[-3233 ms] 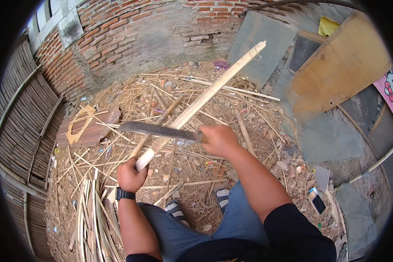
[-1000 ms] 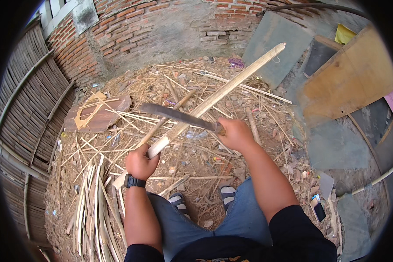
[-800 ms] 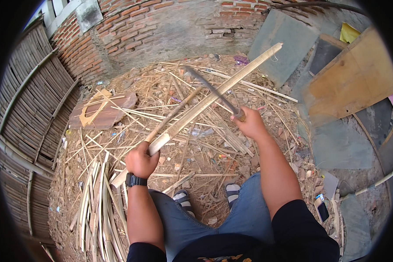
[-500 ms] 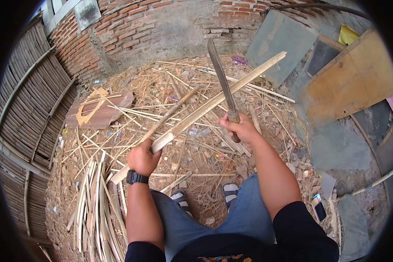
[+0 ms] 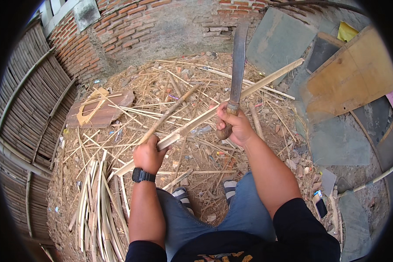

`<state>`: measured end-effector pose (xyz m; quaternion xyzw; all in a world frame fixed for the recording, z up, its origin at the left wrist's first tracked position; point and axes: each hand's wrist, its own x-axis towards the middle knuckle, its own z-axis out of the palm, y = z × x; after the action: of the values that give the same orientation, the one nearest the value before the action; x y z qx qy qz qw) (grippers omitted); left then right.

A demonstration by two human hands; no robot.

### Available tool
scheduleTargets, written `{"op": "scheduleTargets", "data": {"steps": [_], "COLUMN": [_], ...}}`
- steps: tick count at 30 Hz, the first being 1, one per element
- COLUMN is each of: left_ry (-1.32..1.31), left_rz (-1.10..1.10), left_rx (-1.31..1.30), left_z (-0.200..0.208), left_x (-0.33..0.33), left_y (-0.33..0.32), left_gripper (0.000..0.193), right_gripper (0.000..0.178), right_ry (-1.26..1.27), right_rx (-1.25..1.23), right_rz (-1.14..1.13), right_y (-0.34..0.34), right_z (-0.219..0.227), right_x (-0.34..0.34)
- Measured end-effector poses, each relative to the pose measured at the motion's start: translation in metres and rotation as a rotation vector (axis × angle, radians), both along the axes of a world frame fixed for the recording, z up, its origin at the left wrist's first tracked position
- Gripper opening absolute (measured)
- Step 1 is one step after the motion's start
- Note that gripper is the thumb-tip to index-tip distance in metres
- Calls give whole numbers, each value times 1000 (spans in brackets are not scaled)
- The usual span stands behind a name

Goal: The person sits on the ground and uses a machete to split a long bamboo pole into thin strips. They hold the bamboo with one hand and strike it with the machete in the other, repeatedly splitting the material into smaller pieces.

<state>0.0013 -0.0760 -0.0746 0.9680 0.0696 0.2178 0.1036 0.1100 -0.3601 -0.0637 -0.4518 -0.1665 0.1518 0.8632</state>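
Bamboo strip, long, pale, split, is clasped near its lower end by the tightly curled left hand, slanting up-right behind the right hand, wrapped round a dark-bladed, wooden-handled machete.

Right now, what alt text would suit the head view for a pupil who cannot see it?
A person's right hand grips a machete by its brown handle, blade pointing toward a worn brick wall, while the left hand holds a long pale strip near its lower end. A pile of strips lies at lower left on littered ground.
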Motion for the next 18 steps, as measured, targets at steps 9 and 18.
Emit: {"op": "scheduleTargets", "data": {"steps": [9, 18], "left_ry": [14, 203], "left_rz": [-91, -142], "left_rx": [-127, -314], "left_z": [23, 0], "left_x": [-6, 0], "left_y": [-19, 14], "left_gripper": [51, 40], "right_gripper": [18, 25], "right_ry": [12, -444], "right_rx": [241, -422], "right_rz": [-53, -241], "right_y": [28, 39], "right_z": [19, 25], "right_x": [-5, -9]}}
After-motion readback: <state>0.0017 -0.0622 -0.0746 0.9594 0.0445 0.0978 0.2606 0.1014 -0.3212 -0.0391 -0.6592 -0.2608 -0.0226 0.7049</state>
